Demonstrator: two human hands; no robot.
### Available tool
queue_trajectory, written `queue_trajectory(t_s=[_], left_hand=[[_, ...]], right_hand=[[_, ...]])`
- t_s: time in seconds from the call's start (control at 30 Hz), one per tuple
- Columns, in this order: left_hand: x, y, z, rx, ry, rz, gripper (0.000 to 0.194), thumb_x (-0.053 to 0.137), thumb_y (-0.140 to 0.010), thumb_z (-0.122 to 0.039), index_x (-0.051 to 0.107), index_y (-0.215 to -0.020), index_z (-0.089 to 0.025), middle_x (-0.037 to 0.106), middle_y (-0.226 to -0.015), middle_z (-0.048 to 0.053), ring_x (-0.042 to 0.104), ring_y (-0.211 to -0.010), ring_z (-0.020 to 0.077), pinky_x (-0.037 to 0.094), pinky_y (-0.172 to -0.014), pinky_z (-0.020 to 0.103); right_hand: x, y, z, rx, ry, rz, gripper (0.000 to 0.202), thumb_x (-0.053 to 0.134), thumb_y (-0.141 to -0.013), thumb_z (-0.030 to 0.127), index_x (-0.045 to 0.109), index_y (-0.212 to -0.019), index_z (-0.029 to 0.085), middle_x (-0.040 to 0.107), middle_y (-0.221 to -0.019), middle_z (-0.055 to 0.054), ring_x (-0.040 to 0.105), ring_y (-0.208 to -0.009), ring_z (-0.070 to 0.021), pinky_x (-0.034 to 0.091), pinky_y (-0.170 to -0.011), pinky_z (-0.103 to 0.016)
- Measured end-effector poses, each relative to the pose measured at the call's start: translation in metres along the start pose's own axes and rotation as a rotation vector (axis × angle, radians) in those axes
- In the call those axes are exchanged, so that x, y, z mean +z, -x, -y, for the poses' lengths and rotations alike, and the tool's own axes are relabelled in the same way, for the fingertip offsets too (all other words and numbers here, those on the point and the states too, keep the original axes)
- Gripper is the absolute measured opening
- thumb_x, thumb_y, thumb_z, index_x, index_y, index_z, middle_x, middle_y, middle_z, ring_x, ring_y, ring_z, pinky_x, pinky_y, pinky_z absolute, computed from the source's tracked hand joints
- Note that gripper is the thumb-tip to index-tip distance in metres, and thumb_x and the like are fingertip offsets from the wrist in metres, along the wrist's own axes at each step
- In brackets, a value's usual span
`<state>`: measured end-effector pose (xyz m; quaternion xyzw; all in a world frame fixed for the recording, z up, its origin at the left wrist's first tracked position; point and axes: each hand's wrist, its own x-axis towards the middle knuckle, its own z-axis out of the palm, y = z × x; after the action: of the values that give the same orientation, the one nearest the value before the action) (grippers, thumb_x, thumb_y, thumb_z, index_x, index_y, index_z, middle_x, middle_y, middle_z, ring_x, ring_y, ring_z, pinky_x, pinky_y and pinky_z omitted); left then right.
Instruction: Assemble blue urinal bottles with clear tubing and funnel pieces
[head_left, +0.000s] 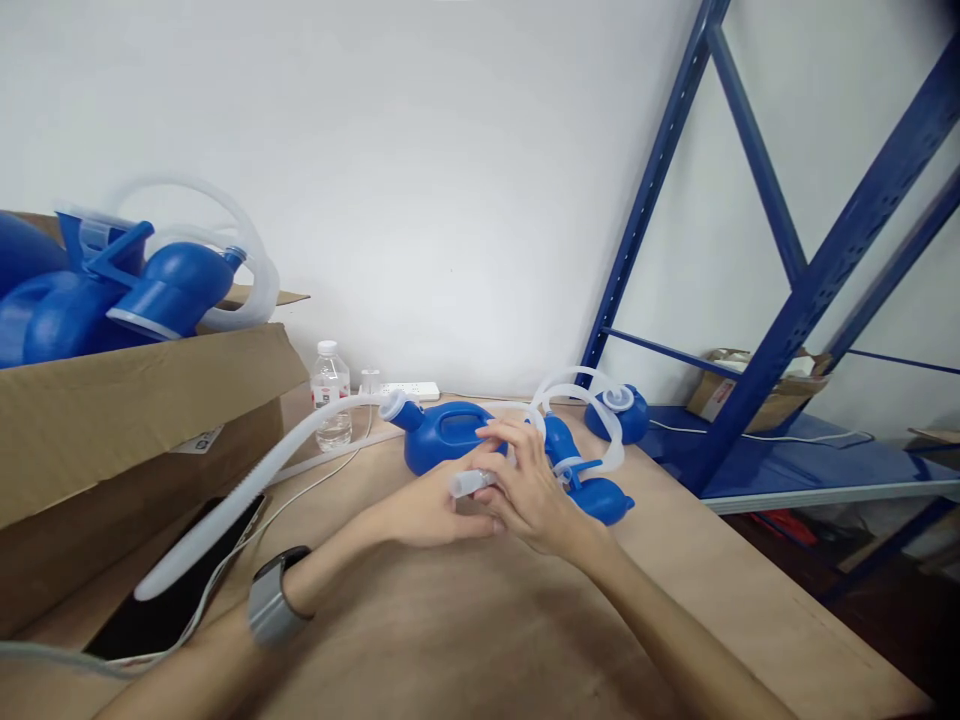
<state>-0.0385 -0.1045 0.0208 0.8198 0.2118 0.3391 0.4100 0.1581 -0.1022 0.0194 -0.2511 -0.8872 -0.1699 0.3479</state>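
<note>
A translucent white hose end (471,483) sticks out between my two hands. My right hand (536,495) has its fingers curled round it from the right. My left hand (431,505) is closed at the same spot from the left, its fingers partly hidden behind the right hand. Just beyond the hands, a blue urinal bottle (442,435) with a handle lies with its white-rimmed mouth pointing left. To the right are more blue bottles (602,500) and coiled clear hoses (611,430). A long white hose (255,490) arches across the left side.
At left stands an open cardboard box (150,400) piled with blue bottles and hoses. A water bottle (331,395) and a white power strip (411,390) are near the wall. A black flat object (184,570) and cables lie beside the box. Blue shelving (780,480) rises at right.
</note>
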Motion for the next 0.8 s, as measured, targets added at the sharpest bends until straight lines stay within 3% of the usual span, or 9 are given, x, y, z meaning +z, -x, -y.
queue_trajectory(t_s=[0.1,0.2,0.27,0.37,0.5,0.57,0.7,0.8], left_hand=[[-0.006,0.023,0.002,-0.178,0.348,-0.089,0.061,0.079,-0.081,-0.035,0.058,-0.137,-0.026,0.061,-0.140,0.009,0.060,-0.123,0.0279,0.052,-0.100,0.041],[-0.009,0.040,0.004,-0.310,0.511,-0.118,0.053,0.076,-0.085,-0.040,0.064,-0.133,-0.021,0.073,-0.119,0.010,0.068,-0.106,0.0251,0.054,-0.092,0.040],[-0.007,0.047,0.009,-0.359,0.515,-0.107,0.048,0.076,-0.085,-0.040,0.069,-0.126,-0.018,0.076,-0.105,0.010,0.070,-0.095,0.0219,0.053,-0.090,0.038],[-0.004,0.053,0.023,-0.392,0.510,-0.095,0.052,0.076,-0.085,-0.043,0.066,-0.130,-0.018,0.077,-0.108,0.010,0.071,-0.092,0.0198,0.053,-0.087,0.035],[-0.008,0.057,0.047,-0.453,0.427,-0.238,0.051,0.077,-0.082,-0.048,0.066,-0.120,-0.017,0.077,-0.101,0.010,0.072,-0.083,0.0189,0.053,-0.073,0.030],[-0.007,0.058,0.053,-0.475,0.409,-0.270,0.049,0.079,-0.079,-0.050,0.067,-0.113,-0.016,0.077,-0.096,0.009,0.072,-0.083,0.0196,0.052,-0.070,0.030],[0.011,0.052,0.042,-0.466,0.377,-0.178,0.049,0.074,-0.083,-0.054,0.066,-0.113,-0.017,0.076,-0.093,0.008,0.073,-0.092,0.0230,0.052,-0.077,0.032],[0.032,0.037,0.021,-0.359,0.397,-0.153,0.049,0.066,-0.090,-0.055,0.062,-0.124,-0.020,0.073,-0.116,0.012,0.070,-0.107,0.0256,0.053,-0.082,0.033]], right_hand=[[0.010,0.002,0.004,-0.032,0.007,0.006,0.026,0.045,-0.104,0.035,0.066,-0.115,0.024,0.054,-0.133,-0.015,0.048,-0.130,-0.0306,0.047,-0.107,-0.053],[0.020,0.008,0.009,-0.092,-0.034,0.050,0.028,0.047,-0.104,0.032,0.065,-0.123,0.021,0.054,-0.135,-0.016,0.047,-0.134,-0.0298,0.050,-0.107,-0.052],[0.022,0.014,0.012,-0.119,-0.049,0.088,0.030,0.051,-0.103,0.032,0.064,-0.128,0.021,0.053,-0.138,-0.016,0.043,-0.140,-0.0311,0.051,-0.108,-0.052],[0.011,0.033,0.008,-0.074,-0.030,0.108,0.034,0.055,-0.101,0.028,0.062,-0.134,0.029,0.052,-0.145,-0.014,0.041,-0.144,-0.0328,0.049,-0.109,-0.057],[-0.018,0.070,-0.020,0.098,0.062,0.124,0.053,0.058,-0.099,0.031,0.047,-0.151,0.030,0.056,-0.145,-0.016,0.050,-0.139,-0.0333,0.053,-0.107,-0.056],[-0.024,0.083,-0.030,0.080,0.130,0.178,0.059,0.059,-0.099,0.033,0.041,-0.155,0.032,0.055,-0.148,-0.015,0.049,-0.141,-0.0359,0.051,-0.106,-0.061],[-0.013,0.082,-0.016,-0.066,0.163,0.222,0.065,0.055,-0.100,0.029,0.032,-0.161,0.028,0.060,-0.145,-0.015,0.052,-0.139,-0.0349,0.049,-0.108,-0.062],[-0.003,0.068,-0.005,-0.130,0.141,0.165,0.059,0.046,-0.102,0.017,0.035,-0.159,0.030,0.075,-0.115,-0.008,0.071,-0.109,-0.0253,0.056,-0.101,-0.050]])
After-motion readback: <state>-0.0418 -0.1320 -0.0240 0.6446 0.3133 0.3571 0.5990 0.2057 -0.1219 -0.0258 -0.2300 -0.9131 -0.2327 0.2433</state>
